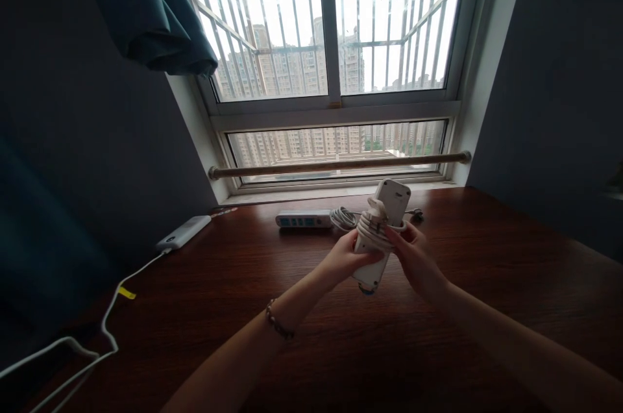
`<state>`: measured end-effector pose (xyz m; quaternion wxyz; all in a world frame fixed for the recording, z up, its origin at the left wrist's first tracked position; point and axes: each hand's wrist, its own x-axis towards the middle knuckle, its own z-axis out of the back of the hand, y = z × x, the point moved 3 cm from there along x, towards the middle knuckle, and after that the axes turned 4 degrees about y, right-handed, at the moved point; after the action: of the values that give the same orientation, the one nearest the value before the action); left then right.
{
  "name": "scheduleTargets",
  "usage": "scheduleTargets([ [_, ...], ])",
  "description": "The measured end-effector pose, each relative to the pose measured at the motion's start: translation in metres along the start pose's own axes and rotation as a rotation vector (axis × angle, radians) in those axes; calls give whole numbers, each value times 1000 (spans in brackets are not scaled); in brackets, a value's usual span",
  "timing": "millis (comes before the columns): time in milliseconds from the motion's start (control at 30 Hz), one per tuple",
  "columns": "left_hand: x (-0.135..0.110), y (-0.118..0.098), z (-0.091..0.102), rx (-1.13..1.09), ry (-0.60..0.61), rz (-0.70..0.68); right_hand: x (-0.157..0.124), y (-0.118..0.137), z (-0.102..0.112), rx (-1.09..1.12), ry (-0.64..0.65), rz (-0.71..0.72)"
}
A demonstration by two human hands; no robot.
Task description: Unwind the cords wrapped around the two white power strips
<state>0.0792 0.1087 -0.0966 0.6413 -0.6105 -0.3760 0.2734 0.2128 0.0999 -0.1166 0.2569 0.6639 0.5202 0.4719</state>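
A white power strip [393,197] is held tilted above the table, its back towards me. Its white cord [374,234] is wound in several turns around the middle of the body. My left hand [348,256] grips the strip's lower part, with the thumb across its back. My right hand [413,250] is closed at the right side of the wound cord, fingers pinching a part of it. Beyond them, a second power strip [304,219] with blue-marked sockets lies on the table, a coiled cord [343,219] at its right end.
The dark wooden table [311,348] meets a barred window with a horizontal rail [335,167]. At left lies a white box-shaped device [185,232], its white cable [117,296] trailing to the lower left with a yellow tag [127,293]. A curtain [156,30] hangs upper left.
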Motion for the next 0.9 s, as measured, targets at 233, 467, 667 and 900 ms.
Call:
scheduleTargets([
  [233, 0, 25, 2, -246, -130, 186, 7, 13, 4, -195, -276, 239],
  [467, -7, 19, -30, -647, -21, 73, 8, 11, -48, -276, -329, 287],
  [667, -7, -24, 13, -809, -169, -150, 5, -16, -55, -644, 102, 489],
  [900, -4, -37, 68, -720, -385, -31, 27, 10, -32, -433, 314, 300],
])
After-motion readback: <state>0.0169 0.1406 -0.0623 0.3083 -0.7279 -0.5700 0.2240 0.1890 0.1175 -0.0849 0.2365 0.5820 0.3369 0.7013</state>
